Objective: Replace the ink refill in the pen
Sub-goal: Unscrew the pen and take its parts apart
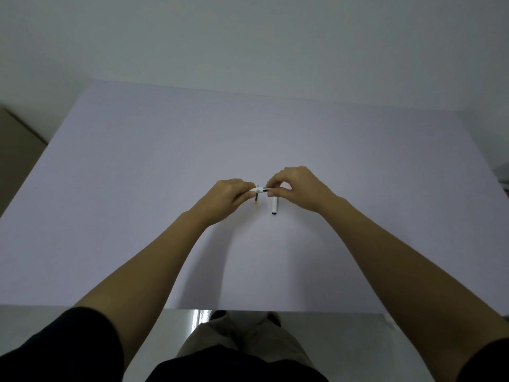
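My left hand (230,195) and my right hand (296,188) meet above the middle of the white table (137,188). Between them they hold a short white pen part (257,190) lying sideways, the left fingers pinching its white end and the right fingertips on its darker end. A thin dark refill (256,201) lies on the table just under the hands, pointing toward me. To its right lies a white pen cap or barrel piece (275,206) with a dark near end, partly under my right hand.
The table's near edge (248,308) runs across the lower frame, with my legs and the floor below it. A plain wall stands behind the table's far edge. A brown surface (16,139) shows at the far left.
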`<state>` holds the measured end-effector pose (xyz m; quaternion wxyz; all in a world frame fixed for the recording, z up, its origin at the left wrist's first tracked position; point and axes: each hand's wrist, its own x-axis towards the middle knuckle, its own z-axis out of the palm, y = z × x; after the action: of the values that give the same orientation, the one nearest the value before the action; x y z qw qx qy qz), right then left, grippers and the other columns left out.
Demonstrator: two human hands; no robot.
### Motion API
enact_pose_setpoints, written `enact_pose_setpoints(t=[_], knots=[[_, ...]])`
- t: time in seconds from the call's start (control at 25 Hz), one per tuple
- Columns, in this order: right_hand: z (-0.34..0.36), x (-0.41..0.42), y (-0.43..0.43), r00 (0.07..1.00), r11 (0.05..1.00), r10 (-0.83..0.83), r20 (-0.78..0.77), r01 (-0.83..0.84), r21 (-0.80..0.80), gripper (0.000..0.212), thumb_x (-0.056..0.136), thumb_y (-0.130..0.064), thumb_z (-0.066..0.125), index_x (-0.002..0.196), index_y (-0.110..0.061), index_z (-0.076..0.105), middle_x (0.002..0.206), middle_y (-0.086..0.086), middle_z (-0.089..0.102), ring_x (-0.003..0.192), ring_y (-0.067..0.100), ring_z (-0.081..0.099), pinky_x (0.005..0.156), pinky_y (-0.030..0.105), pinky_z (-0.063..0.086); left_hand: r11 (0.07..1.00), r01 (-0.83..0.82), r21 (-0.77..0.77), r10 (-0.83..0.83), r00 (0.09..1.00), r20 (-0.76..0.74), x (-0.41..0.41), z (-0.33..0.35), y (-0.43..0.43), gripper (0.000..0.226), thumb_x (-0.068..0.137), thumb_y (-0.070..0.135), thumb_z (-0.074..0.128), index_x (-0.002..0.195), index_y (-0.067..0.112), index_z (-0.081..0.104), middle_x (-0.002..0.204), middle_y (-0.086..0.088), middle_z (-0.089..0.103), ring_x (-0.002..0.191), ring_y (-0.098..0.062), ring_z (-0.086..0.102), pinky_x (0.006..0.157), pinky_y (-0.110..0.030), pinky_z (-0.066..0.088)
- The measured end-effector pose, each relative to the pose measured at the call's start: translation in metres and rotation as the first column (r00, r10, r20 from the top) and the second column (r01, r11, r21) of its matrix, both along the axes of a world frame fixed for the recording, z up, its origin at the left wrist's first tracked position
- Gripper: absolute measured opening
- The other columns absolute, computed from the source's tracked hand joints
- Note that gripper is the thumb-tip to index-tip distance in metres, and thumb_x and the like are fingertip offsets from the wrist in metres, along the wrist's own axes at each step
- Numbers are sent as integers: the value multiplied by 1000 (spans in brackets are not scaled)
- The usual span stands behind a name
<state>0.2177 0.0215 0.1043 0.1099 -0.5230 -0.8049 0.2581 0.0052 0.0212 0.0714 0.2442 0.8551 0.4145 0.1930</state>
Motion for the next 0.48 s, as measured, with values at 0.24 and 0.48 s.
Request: enact_pose_setpoints(t=[0.24, 0.48], knots=[[0, 0, 3, 999, 998, -33, -17, 33, -49, 27, 89, -34, 57, 106, -17, 69, 98, 0, 72, 83, 13, 58, 74, 25, 43, 1000, -8, 9, 7, 1000, 19, 2, 2, 1, 22, 96, 26, 45, 99, 12, 61, 67, 2, 48, 62, -15, 41, 56, -16, 28], [3, 0, 6, 995, 998, -56, -83, 53, -39, 29, 83, -36, 64, 107, -19, 65, 88, -11, 64, 83, 5, 55, 75, 20, 42, 999, -41, -5, 41, 998, 43, 4, 2, 1, 22, 95, 24, 46, 99, 10, 63, 68, -2, 52, 62, -17, 44, 58, -22, 27]])
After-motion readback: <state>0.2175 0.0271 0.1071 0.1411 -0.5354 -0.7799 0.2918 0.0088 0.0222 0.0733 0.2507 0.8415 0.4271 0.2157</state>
